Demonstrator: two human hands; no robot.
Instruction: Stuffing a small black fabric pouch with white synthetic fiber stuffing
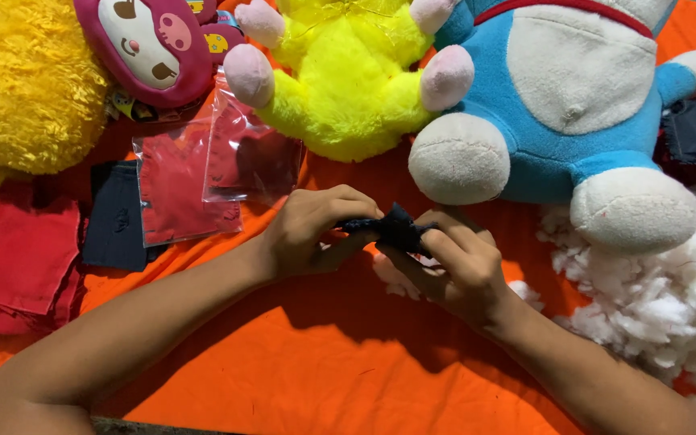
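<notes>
I see my left hand (316,229) and right hand (453,266) both pinching the dark fabric piece (396,227) — a loose grip could spill the white stuffing (654,298)

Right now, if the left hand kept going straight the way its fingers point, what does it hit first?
The left hand points rightward and already pinches the small dark fabric piece. Straight beyond that it would meet the right hand, which grips the same piece from the other side. Past that, likely the white stuffing; depth is unclear.

Matt, seemingly cloth dark piece (396,225)
</notes>
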